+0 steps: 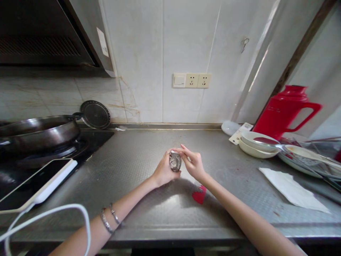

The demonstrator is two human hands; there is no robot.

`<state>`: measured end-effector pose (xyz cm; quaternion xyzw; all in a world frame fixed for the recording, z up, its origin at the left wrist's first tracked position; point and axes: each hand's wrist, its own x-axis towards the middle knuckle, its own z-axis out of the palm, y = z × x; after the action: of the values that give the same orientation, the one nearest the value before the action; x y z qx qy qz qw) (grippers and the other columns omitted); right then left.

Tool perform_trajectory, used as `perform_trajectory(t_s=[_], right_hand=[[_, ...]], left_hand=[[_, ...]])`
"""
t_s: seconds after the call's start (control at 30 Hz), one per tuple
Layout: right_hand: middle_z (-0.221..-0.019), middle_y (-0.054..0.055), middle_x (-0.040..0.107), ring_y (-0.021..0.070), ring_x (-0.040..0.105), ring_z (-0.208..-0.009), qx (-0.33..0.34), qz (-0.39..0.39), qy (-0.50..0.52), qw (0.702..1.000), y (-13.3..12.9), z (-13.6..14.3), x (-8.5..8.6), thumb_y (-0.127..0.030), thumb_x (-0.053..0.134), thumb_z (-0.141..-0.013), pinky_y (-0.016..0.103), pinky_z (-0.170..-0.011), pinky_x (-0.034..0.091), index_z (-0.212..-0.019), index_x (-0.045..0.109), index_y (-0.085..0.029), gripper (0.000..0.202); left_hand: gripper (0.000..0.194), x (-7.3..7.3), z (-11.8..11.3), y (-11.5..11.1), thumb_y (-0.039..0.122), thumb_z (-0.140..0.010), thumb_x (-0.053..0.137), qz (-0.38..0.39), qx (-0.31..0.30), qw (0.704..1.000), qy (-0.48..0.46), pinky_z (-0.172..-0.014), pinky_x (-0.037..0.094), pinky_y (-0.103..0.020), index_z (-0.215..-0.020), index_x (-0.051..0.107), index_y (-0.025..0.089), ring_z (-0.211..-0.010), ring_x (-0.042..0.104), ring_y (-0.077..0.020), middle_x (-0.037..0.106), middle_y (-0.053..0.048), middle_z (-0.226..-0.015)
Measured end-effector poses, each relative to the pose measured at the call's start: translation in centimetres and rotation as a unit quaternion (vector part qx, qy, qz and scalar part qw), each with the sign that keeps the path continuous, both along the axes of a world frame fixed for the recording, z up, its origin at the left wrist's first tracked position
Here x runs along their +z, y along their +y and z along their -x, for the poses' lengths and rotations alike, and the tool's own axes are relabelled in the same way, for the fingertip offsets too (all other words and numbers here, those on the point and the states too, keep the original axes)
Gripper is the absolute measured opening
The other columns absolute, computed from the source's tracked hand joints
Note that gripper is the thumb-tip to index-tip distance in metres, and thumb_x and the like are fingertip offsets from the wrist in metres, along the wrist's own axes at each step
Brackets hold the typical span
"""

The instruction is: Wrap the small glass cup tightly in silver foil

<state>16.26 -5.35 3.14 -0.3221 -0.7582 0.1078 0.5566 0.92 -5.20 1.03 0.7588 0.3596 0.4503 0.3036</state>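
A small, shiny grey, rounded object point(175, 162) is held above the counter; it looks like glass or foil, and I cannot tell which. My left hand point(164, 171) is wrapped around its side, with the thumb underneath near its lower end. At its upper edge, where a bit of white shows, the fingers of my right hand point(193, 161) are pressed together against it. Part of the top is hidden by these fingers. Below my right wrist a torn red piece point(199, 195), perhaps paper, lies flat on the metal counter point(149, 213).
On the left, a pan point(53, 131) sits on the stove, with a phone point(37, 183) and white cable point(66, 206) nearer me. To the right are stacked bowls point(255, 151), a plate point(295, 160), a red thermos point(282, 113) and a white napkin point(293, 190). Sockets point(197, 80) are on the wall.
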Motion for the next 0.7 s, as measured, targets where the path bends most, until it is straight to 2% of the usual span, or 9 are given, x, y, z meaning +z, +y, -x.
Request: perform_trajectory(t_s=[0.1, 0.17, 0.27, 0.37, 0.5, 0.6, 0.7], right_hand=[[-0.090, 0.002, 0.075, 0.0280, 0.067, -0.100, -0.047, 0.076, 0.035, 0.995, 0.51, -0.09, -0.45, -0.033, 0.048, -0.092, 0.045, -0.092, 0.052, -0.093, 0.073, -0.025, 0.027], [-0.091, 0.003, 0.075, 0.0296, 0.065, -0.106, -0.060, 0.086, 0.041, 0.994, 0.62, -0.16, -0.68, -0.034, 0.048, -0.091, 0.045, -0.089, 0.054, -0.093, 0.073, -0.024, 0.027], [-0.097, 0.002, 0.074, 0.0273, 0.062, -0.111, -0.052, 0.043, 0.023, 0.997, 0.36, -0.15, -0.69, -0.030, 0.047, -0.092, 0.046, -0.097, 0.049, -0.099, 0.072, -0.026, 0.026], [-0.101, 0.002, 0.073, 0.0221, 0.068, -0.101, -0.020, -0.032, -0.002, 0.999, -0.05, -0.11, -0.42, -0.022, 0.044, -0.093, 0.047, -0.104, 0.044, -0.105, 0.068, -0.026, 0.028], [-0.109, 0.006, 0.071, 0.0200, 0.067, -0.103, 0.019, -0.121, -0.055, 0.991, -0.33, -0.32, -0.17, -0.014, 0.041, -0.092, 0.049, -0.107, 0.042, -0.111, 0.064, -0.023, 0.031], [-0.111, 0.006, 0.070, 0.0203, 0.065, -0.107, 0.037, -0.140, -0.091, 0.985, -0.33, -0.50, -0.16, -0.013, 0.041, -0.091, 0.051, -0.108, 0.041, -0.115, 0.062, -0.023, 0.033], [-0.107, 0.004, 0.071, 0.0203, 0.067, -0.102, 0.022, -0.104, -0.065, 0.992, -0.16, -0.44, -0.12, -0.017, 0.042, -0.092, 0.049, -0.107, 0.042, -0.110, 0.065, -0.024, 0.031]], left_hand=[[0.083, 0.12, 0.00, -0.20, 0.012, -0.056, 0.075, -0.004, -0.002, 1.000, 0.013, -0.103, 0.039, -0.042, -0.129, 0.037, 0.017, -0.118, 0.051, -0.0268, 0.052, -0.013, -0.128], [0.082, 0.24, -0.04, -0.29, 0.013, -0.055, 0.076, 0.004, -0.002, 1.000, 0.007, -0.101, 0.040, -0.041, -0.127, 0.037, 0.017, -0.116, 0.053, -0.0266, 0.054, -0.013, -0.126], [0.080, 0.40, -0.09, -0.34, 0.015, -0.056, 0.077, 0.038, -0.003, 0.999, -0.013, -0.096, 0.044, -0.039, -0.125, 0.039, 0.018, -0.109, 0.058, -0.0249, 0.059, -0.011, -0.119], [0.080, 0.46, -0.13, -0.31, 0.018, -0.056, 0.078, 0.073, 0.003, 0.997, -0.028, -0.088, 0.048, -0.037, -0.125, 0.039, 0.017, -0.099, 0.062, -0.0229, 0.063, -0.009, -0.111], [0.077, 0.36, -0.26, -0.14, 0.019, -0.055, 0.079, 0.068, -0.003, 0.997, -0.046, -0.088, 0.048, -0.036, -0.122, 0.042, 0.017, -0.101, 0.061, -0.0233, 0.062, -0.010, -0.116], [0.076, 0.23, -0.30, 0.06, 0.020, -0.054, 0.080, 0.057, -0.002, 0.997, -0.051, -0.091, 0.047, -0.037, -0.121, 0.043, 0.018, -0.104, 0.061, -0.0241, 0.062, -0.010, -0.117], [0.079, 0.22, -0.19, 0.19, 0.022, -0.054, 0.082, 0.050, 0.012, 0.998, -0.042, -0.092, 0.046, -0.038, -0.122, 0.043, 0.019, -0.105, 0.060, -0.0245, 0.062, -0.009, -0.116]])
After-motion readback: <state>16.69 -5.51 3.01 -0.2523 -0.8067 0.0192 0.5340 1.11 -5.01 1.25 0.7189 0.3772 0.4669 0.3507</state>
